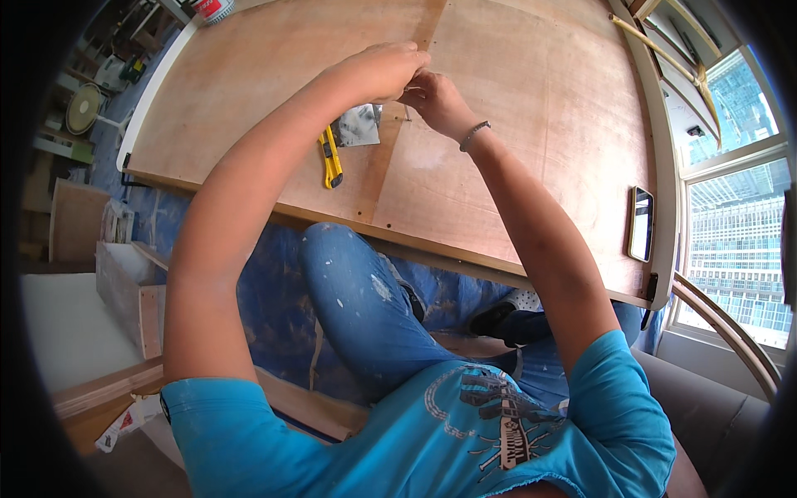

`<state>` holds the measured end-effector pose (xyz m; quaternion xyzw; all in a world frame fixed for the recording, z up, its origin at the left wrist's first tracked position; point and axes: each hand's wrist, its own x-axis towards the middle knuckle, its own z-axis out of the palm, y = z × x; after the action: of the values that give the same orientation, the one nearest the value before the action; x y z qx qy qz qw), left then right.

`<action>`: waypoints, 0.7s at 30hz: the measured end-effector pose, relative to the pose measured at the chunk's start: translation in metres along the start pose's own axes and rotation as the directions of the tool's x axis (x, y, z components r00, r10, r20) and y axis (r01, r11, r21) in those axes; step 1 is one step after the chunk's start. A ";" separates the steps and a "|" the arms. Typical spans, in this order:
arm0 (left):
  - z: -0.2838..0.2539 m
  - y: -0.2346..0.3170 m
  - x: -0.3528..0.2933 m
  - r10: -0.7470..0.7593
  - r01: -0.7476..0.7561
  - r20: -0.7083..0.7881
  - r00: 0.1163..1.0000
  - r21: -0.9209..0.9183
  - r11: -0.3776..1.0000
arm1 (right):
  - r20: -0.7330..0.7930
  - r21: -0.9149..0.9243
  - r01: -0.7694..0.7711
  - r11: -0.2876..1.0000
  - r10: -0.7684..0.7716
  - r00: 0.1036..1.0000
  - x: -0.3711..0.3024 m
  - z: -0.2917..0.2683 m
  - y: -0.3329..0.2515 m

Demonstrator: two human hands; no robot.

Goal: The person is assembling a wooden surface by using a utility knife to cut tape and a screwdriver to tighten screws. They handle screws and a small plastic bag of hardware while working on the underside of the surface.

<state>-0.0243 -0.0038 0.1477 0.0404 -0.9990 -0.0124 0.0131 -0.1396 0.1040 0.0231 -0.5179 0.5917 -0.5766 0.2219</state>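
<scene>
Over the middle of a large wooden board (515,141), my left hand (388,70) and my right hand (437,101) meet with their fingertips together. Both have closed fingers; whatever they pinch is too small or too hidden to make out. Just below them a small metal piece (407,117) shows against the board, its kind unclear. A grey-and-white sheet or packet (360,126) lies beside my left wrist, partly covered by the forearm. Next to it, nearer me, rests a yellow utility knife (331,162) with dark parts. A darker brown strip (382,166) runs across the board between these things.
A phone (641,224) lies near the board's right edge. At the far left stands a red-and-white tub (213,8). Windows (737,241) and a curved strip (730,332) are on the right. A fan (84,109) and wooden boxes (129,290) stand left; blue sheeting (270,290) covers the floor.
</scene>
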 end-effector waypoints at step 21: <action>0.006 -0.023 0.022 -0.207 0.209 0.191 0.960 0.009 0.978 | -0.022 -0.017 -0.031 0.999 0.030 0.999 0.002 -0.002 0.023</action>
<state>-0.0441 -0.0286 0.1419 0.1435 -0.9858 -0.0232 -0.0837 -0.1503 0.0984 0.0034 -0.5044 0.6068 -0.5737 0.2197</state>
